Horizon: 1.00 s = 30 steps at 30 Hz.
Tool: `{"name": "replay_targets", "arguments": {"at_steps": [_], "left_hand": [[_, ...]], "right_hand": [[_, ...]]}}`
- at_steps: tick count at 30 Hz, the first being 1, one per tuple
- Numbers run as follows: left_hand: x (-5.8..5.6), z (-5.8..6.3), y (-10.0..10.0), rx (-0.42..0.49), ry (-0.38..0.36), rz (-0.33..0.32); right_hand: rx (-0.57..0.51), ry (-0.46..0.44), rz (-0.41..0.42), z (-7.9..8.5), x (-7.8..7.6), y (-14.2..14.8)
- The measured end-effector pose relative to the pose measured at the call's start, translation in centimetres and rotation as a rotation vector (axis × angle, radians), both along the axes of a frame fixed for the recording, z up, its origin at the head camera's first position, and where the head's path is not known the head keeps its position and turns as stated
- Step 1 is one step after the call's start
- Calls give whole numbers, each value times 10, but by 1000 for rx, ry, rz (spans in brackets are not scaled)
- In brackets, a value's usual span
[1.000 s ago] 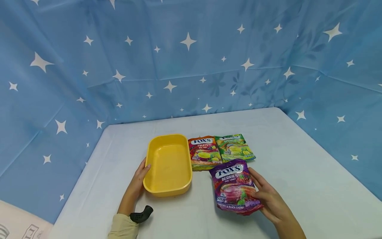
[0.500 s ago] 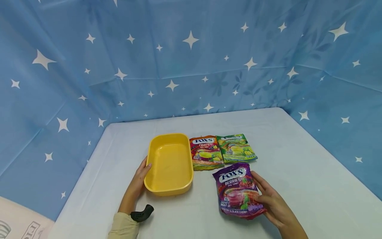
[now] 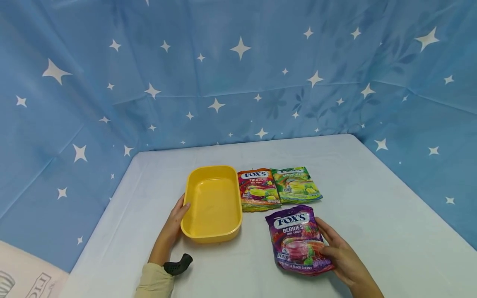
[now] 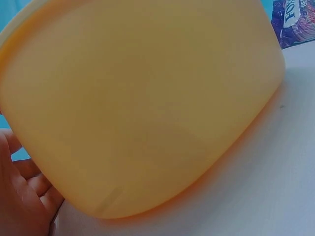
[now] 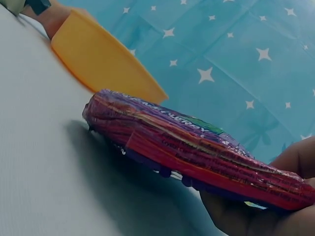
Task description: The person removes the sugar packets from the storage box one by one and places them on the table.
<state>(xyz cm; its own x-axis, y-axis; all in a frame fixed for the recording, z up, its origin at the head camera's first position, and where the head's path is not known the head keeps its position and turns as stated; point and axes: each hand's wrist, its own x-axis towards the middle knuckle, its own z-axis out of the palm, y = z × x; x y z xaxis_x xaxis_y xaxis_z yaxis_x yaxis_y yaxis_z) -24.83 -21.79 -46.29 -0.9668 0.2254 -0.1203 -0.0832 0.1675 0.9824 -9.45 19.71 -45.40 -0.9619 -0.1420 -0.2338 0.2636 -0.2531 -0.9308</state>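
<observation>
In the head view my left hand (image 3: 175, 219) holds the left side of a yellow plastic basin (image 3: 212, 239), thumb over its rim and fingers along the outer wall. The left wrist view shows those fingers (image 4: 39, 184) beside the basin wall (image 4: 147, 98). My right hand (image 3: 340, 252) grips the right edge of a purple Fox's Berries candy bag (image 3: 296, 238). From the right wrist, the bag's crimped end (image 5: 197, 152) appears tilted over its shadow; whether its far end touches the table cannot be told.
Behind the purple bag lie a red-orange Fox's Fruits candy bag (image 3: 258, 192), beside the basin, and a green Fox's candy bag (image 3: 296, 186). A white cloth covers the table (image 3: 372, 215). Blue star-patterned curtain (image 3: 238, 82) surrounds its back and sides.
My right hand and the purple bag have moved slightly toward me and to the right. The left hand still holds the basin, and the view has shifted a little.
</observation>
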Motion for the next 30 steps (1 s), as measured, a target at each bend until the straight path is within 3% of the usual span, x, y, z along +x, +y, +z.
{"name": "replay_targets", "arguments": {"at_steps": [6,12,30], "left_hand": [[-1,-1,0,2,-4,7],[-2,-2,-1,3,-6,8],[-2,0,-1,15,8,-5]], "right_hand": [[67,31,-15,-7,0,0],[174,-5,-39,-12,0,0],[339,31,-77,-9,2,-6]]}}
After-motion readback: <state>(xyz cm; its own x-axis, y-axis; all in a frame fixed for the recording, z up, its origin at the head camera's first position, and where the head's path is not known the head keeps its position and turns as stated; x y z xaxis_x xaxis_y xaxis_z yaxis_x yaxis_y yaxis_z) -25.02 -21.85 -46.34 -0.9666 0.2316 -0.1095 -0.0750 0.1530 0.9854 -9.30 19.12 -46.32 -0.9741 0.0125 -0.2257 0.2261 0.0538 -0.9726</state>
